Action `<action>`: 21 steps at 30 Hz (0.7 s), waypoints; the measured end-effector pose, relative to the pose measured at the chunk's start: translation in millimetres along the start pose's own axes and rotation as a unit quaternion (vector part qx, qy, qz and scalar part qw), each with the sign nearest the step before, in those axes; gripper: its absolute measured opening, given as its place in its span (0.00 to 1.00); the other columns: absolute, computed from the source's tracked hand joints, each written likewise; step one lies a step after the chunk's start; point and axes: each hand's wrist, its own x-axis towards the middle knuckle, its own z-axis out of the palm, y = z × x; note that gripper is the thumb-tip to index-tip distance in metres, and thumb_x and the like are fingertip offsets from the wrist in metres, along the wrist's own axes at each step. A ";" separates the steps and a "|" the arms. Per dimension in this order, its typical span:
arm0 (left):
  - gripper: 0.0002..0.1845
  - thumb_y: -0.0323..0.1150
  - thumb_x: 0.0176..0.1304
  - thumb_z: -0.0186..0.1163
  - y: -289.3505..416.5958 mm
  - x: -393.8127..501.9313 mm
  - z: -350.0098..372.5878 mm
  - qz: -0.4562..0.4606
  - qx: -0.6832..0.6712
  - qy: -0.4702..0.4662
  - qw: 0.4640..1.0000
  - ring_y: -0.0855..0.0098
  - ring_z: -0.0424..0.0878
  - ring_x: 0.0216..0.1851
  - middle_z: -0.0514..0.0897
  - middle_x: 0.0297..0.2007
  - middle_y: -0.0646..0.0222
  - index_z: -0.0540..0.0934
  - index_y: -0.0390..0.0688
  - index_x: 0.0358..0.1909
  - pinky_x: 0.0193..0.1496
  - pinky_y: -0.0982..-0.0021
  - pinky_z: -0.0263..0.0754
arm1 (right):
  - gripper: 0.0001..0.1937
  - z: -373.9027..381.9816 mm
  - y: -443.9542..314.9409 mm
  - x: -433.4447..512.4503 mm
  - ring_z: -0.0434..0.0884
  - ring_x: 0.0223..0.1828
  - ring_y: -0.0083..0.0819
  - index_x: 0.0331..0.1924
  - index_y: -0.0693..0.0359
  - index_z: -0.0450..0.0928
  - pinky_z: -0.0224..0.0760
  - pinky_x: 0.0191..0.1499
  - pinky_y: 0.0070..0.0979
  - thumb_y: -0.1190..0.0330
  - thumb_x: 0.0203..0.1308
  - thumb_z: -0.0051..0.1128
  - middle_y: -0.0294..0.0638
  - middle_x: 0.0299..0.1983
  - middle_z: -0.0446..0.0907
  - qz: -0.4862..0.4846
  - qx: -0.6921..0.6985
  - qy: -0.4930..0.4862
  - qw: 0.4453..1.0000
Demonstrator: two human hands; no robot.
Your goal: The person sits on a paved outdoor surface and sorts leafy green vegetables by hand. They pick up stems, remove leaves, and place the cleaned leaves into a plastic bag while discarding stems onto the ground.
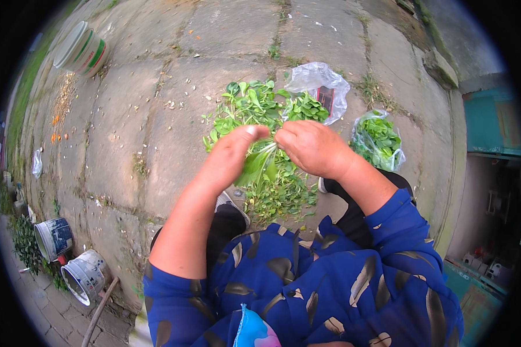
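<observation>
My right hand (313, 145) pinches the pale stem end of a leafy green plant (260, 162) between thumb and fingers. The plant's leaves hang down and leftward, partly behind my left hand (235, 152). The left thumb points toward the right hand; its fingers are hidden beneath, so their grip cannot be made out. Beyond both hands, a loose pile of leafy greens (254, 106) lies on the concrete. Smaller, wilted trimmings (278, 197) are scattered between my feet. A bunch of greens (306, 108) rests at the opening of a clear plastic bag (316, 74).
Another plastic bag of greens (380, 136) sits by my right knee. A lidded white bucket (82, 50) stands at far left. Two dirty buckets (54, 238) lie tipped at lower left, near a wooden stick (100, 312). A teal cabinet (488, 121) is at right.
</observation>
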 end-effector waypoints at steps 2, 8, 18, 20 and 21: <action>0.21 0.44 0.72 0.43 -3.4 -0.3 8.5 -0.070 -0.056 -0.103 0.991 0.72 0.76 0.43 0.82 0.39 0.64 0.79 0.36 0.41 0.54 0.71 0.67 | 0.04 2.1 -3.5 0.7 0.77 0.32 0.41 0.31 0.60 0.71 0.70 0.36 0.36 0.71 0.53 0.52 0.41 0.27 0.73 -0.011 0.004 -0.003 1.000; 0.17 0.41 0.72 0.45 -10.7 -0.6 11.2 -0.050 -0.031 -0.101 0.993 0.76 0.74 0.35 0.80 0.29 0.72 0.77 0.39 0.34 0.45 0.72 0.69 | 0.05 4.4 -7.0 3.1 0.78 0.32 0.38 0.29 0.59 0.71 0.70 0.36 0.34 0.68 0.53 0.54 0.39 0.26 0.74 -0.014 -0.032 -0.014 0.999; 0.12 0.38 0.69 0.49 -1.1 -3.0 19.8 0.091 0.181 0.026 0.979 0.60 0.74 0.29 0.74 0.26 0.58 0.75 0.40 0.34 0.35 0.65 0.69 | 0.06 7.0 -10.7 10.7 0.72 0.26 0.31 0.28 0.60 0.71 0.66 0.33 0.29 0.68 0.57 0.49 0.37 0.22 0.68 0.148 0.220 0.003 0.964; 0.12 0.38 0.69 0.49 6.4 -2.9 14.5 0.087 0.131 0.031 0.987 0.63 0.75 0.29 0.75 0.26 0.59 0.74 0.40 0.34 0.35 0.65 0.69 | 0.09 7.0 -10.8 12.1 0.64 0.24 0.18 0.31 0.59 0.72 0.60 0.30 0.21 0.65 0.63 0.44 0.29 0.21 0.65 0.264 0.482 0.019 0.835; 0.12 0.38 0.69 0.49 10.9 -2.9 11.5 0.099 0.102 0.038 0.989 0.64 0.75 0.29 0.75 0.26 0.60 0.74 0.40 0.33 0.34 0.64 0.69 | 0.09 7.8 -9.3 13.0 0.64 0.24 0.17 0.32 0.59 0.72 0.60 0.30 0.20 0.65 0.64 0.44 0.28 0.22 0.66 0.248 0.553 0.017 0.795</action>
